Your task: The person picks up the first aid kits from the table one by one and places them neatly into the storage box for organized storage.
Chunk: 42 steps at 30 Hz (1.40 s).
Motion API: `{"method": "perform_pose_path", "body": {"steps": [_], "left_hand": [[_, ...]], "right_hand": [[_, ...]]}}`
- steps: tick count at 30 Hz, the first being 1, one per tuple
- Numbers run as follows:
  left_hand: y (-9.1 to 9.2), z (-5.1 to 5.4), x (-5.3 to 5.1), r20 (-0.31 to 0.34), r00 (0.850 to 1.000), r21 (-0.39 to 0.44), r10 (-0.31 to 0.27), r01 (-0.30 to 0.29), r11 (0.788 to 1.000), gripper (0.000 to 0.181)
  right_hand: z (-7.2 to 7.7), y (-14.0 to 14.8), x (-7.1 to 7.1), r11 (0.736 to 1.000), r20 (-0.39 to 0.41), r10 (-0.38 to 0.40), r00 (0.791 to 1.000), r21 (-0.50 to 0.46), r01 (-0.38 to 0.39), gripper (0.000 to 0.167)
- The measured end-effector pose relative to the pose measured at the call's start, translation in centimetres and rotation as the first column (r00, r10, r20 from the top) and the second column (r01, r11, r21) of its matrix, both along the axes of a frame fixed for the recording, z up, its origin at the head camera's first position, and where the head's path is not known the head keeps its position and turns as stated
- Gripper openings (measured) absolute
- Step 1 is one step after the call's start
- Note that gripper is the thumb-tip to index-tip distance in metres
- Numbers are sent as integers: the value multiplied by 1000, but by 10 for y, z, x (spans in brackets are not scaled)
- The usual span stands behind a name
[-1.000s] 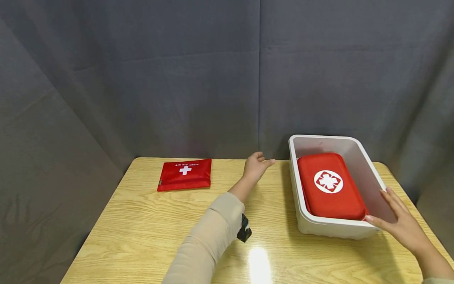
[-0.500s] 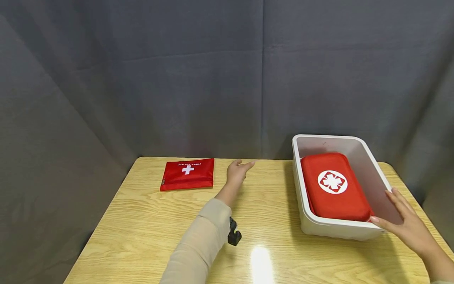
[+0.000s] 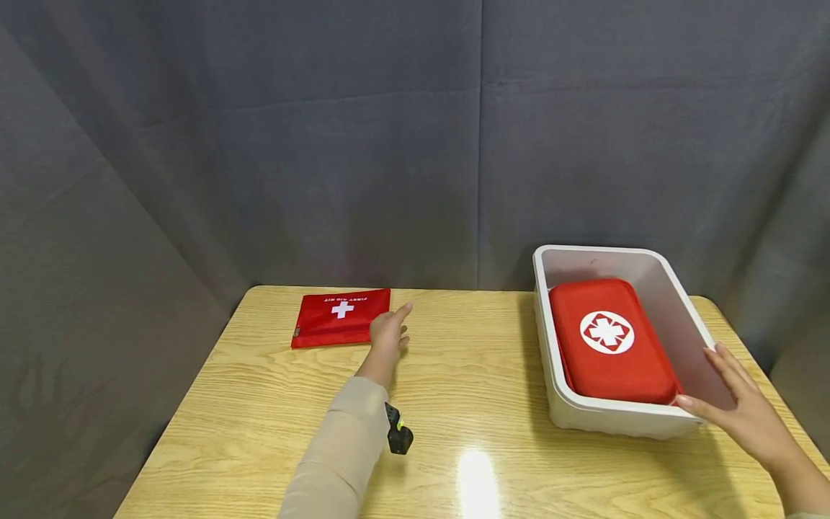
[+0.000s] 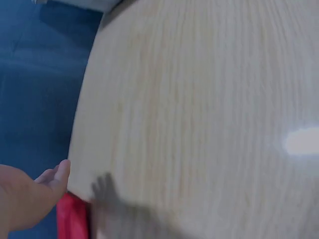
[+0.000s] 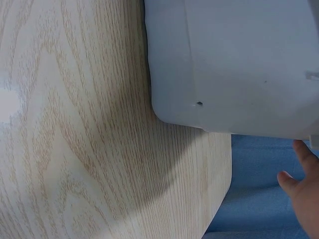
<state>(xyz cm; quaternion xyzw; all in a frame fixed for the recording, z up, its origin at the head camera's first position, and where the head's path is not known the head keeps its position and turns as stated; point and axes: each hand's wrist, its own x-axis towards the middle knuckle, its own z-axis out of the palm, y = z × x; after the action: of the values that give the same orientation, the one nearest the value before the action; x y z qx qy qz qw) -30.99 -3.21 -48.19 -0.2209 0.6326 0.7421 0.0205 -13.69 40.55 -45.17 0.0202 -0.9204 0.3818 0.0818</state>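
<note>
A flat red pouch (image 3: 337,314), printed FIRST AID KIT with a white cross, lies at the table's back left. My left hand (image 3: 386,336) is over its right edge, thumb extended and holding nothing; whether it touches the pouch I cannot tell. In the left wrist view, part of the red pouch (image 4: 73,218) shows below this hand (image 4: 37,196). At the right, a zipped red case (image 3: 606,342) with a white round emblem lies inside a white plastic bin (image 3: 622,414). My right hand (image 3: 746,414) rests at the bin's near right corner, fingers and thumb spread on the rim.
The wooden table (image 3: 480,360) lies between the pouch and the bin. Behind it hangs a grey curtain (image 3: 415,158). A small black device (image 3: 398,431) sits on the left wrist, over the beige sleeve (image 3: 337,454).
My left hand has swung leftward from near the bin across the table to the red pouch. The right hand stays at the bin's corner, and the view has shifted slightly.
</note>
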Motion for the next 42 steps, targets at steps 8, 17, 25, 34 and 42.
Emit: {"method": "perform_pose_path", "body": {"steps": [8,17,25,34,42], "left_hand": [[-26,-8,11,71,995,154,68,-78,985,54],[-44,-17,19,145,967,322,208,-245,915,52],[-52,-20,23,144,943,312,301,-332,890,38],[-52,-19,25,163,942,331,294,-332,883,52],[-50,-26,21,169,938,270,303,-339,901,44]], "right_hand": [[-1,0,0,1000,-5,-5,1000,6,5,81],[-1,0,-1,1000,-12,3,1000,4,-2,81],[-2,0,-1,1000,-12,3,1000,-10,-3,81],[-3,1,1,1000,-18,5,1000,-14,-5,81],[-1,-2,1,1000,-1,1,1000,-5,-1,82]]}}
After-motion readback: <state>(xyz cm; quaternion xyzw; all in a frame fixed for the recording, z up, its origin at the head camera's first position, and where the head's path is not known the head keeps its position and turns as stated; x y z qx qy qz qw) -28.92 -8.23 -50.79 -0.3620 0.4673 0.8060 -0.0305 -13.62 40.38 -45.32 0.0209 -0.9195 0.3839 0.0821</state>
